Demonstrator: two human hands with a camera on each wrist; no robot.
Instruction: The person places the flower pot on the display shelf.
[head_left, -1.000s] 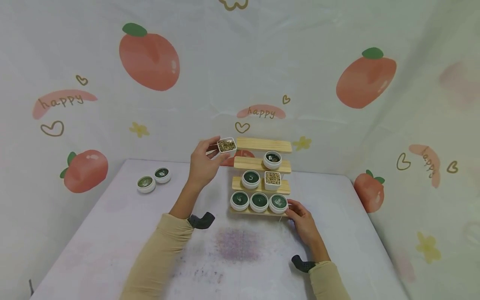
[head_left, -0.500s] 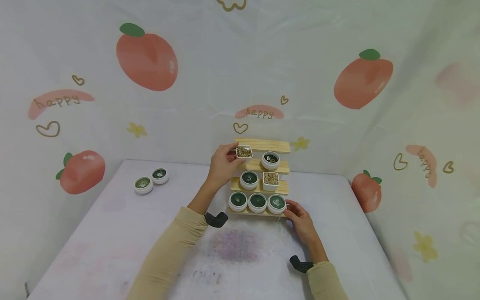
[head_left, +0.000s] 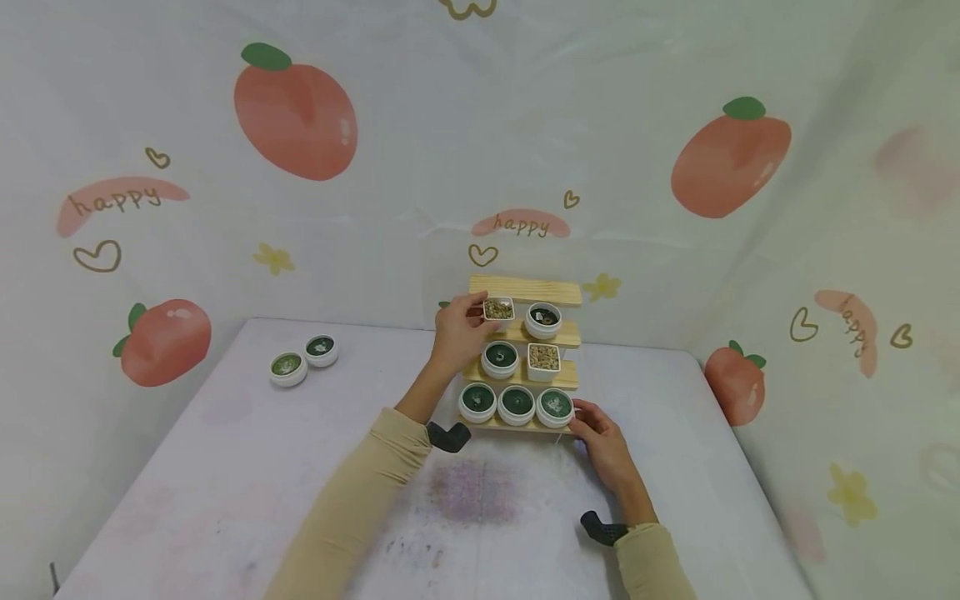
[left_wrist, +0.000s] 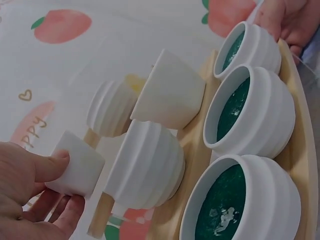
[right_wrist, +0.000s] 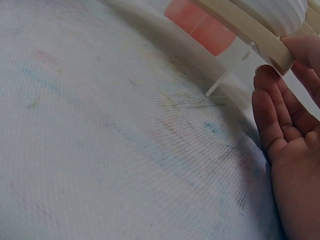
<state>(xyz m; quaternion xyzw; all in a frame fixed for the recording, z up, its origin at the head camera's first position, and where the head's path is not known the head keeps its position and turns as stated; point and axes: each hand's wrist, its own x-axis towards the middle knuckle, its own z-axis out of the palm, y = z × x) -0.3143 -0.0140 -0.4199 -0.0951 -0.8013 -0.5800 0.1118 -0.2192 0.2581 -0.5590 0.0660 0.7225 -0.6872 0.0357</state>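
Observation:
My left hand [head_left: 459, 333] pinches a small square white pot [head_left: 498, 309] with brown-green granular bits in it, thumb on the near side and fingers at the far side. The pot hangs at the left part of the second-highest board of a stepped wooden shelf rack [head_left: 525, 290]. In the left wrist view the thumb presses the white wall of this square pot [left_wrist: 82, 167]. My right hand [head_left: 609, 454] grips the right end of the lowest board. Its thumb lies on top and its fingers curl below the board end [right_wrist: 282, 57] in the right wrist view.
Three round pots with green filling [head_left: 517, 405] fill the lowest board. Above stand another round green pot [head_left: 500, 359], a square granule-filled pot [head_left: 543, 358] and a dark-filled round pot [head_left: 543, 321]. Two round pots [head_left: 288, 369] sit on the table's left. A printed cloth [head_left: 420, 150] hangs behind.
My left hand has carried the square pot rightward and slightly down, from beside the rack to over its second-highest board. My right hand has stayed at the lowest board's end.

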